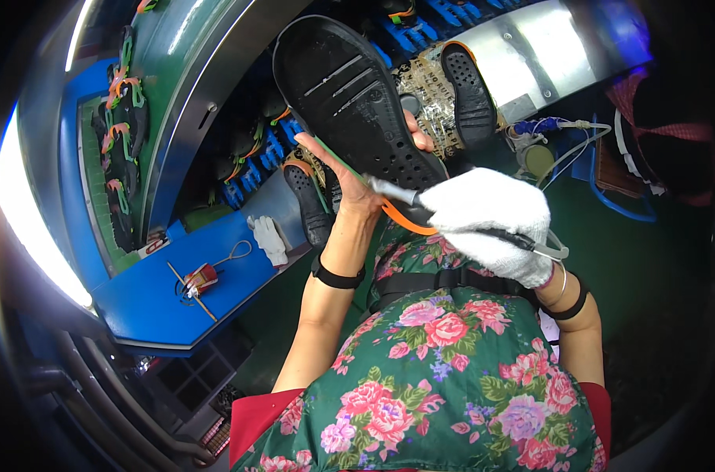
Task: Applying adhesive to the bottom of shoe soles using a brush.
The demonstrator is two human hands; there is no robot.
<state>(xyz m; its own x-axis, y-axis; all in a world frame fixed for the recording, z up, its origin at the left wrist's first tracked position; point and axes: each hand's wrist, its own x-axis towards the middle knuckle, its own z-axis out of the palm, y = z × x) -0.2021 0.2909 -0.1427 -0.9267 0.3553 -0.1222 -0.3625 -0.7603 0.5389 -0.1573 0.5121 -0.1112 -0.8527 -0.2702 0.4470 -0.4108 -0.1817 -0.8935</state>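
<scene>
My left hand (353,191) is bare and closed round a large black shoe sole (338,86), its thumb along the near edge and its fingertips showing at the far edge. The sole is tilted up, with holes and grooves on its face and an orange and green rim at the heel end. My right hand (487,216), in a white glove, grips a slim pen-like tool (393,191) with a greyish tip and dark handle. The tip lies at the sole's rim, beside my left palm; whether it touches is unclear. A thin tube or cord (560,248) shows behind the glove.
Another black sole (469,94) sits by a tape-covered block (427,98) at the back. A further dark sole (309,204) is left of my wrist. Blue racks line a curved metal machine. The blue shelf (153,307) bears a white glove (269,240) and a wire-wound reel (200,279).
</scene>
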